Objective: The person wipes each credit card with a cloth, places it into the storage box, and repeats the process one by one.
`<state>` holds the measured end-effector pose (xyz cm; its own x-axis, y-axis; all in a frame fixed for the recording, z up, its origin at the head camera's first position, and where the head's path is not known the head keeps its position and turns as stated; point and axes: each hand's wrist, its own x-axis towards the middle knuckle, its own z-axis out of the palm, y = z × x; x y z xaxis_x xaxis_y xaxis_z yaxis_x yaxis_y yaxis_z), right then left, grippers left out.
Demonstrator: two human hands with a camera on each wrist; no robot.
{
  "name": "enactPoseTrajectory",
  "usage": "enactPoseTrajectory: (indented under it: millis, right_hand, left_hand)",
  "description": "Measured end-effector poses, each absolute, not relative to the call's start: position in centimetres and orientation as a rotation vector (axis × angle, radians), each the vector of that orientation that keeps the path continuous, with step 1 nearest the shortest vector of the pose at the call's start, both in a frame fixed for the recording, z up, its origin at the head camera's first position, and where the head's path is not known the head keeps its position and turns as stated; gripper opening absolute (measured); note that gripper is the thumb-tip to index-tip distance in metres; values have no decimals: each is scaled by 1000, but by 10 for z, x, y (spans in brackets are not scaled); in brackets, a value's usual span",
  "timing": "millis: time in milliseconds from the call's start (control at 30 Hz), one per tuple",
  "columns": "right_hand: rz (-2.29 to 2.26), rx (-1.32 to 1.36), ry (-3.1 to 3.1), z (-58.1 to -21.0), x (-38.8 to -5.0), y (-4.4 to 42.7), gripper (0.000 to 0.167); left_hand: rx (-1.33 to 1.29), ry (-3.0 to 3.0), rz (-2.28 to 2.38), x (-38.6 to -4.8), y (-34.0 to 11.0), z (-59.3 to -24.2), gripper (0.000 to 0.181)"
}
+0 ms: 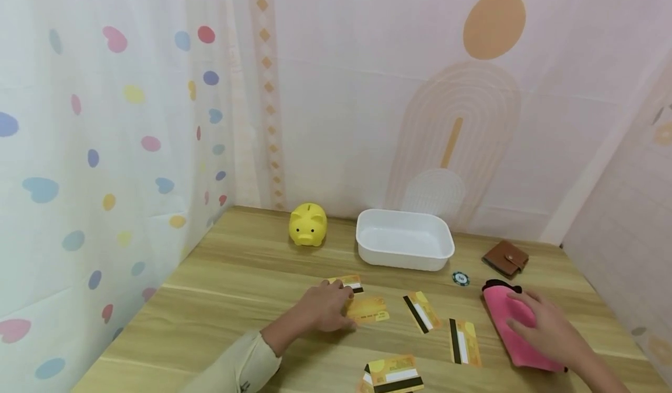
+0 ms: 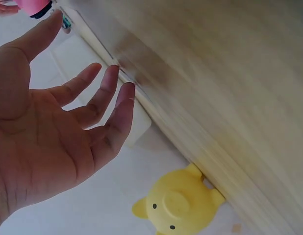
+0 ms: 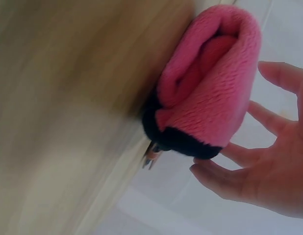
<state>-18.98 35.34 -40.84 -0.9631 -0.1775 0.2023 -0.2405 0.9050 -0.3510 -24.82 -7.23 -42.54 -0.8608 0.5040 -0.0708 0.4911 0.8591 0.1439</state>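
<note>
My left hand (image 1: 328,306) is low over the table, its fingers loosely bent beside two yellow cards: one (image 1: 353,280) at the fingertips, the other (image 1: 369,309) by the thumb. In the left wrist view the palm of the left hand (image 2: 58,132) shows and nothing is gripped; whether the fingertips touch a card is hidden. My right hand (image 1: 546,329) lies over a folded pink fuzzy cloth (image 1: 505,317) with black edging. In the right wrist view the fingers of the right hand (image 3: 274,152) are spread alongside the rolled cloth (image 3: 220,93), not closed round it.
More yellow cards lie about: one (image 1: 422,311) in the middle, one (image 1: 464,341) farther right, an overlapping pair (image 1: 396,372) near the front. Behind stand a yellow piggy bank (image 1: 308,225) and a white bin (image 1: 404,259). A poker chip (image 1: 461,279) and brown wallet (image 1: 506,258) lie to the right.
</note>
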Motion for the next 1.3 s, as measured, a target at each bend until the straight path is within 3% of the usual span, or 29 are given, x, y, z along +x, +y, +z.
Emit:
enactPoseTrajectory:
  millis: [300,667,1000,1300]
  right_hand:
    - [732,374,-2902,-422,-195,364,54]
    - [876,355,-2996,-425,-201,366,65]
    - [957,276,-3071,-423,-206,368,66]
    - [1065,192,-3102,-416,-208,365,61]
  left_hand:
    - [743,2978,139,-252,-64,-433,46]
    - [643,2944,222,-255,-59,-430,48]
    - [772,2701,816,-255,-63,-431,50]
    - [636,2442,1258,-249,-65,-428,49]
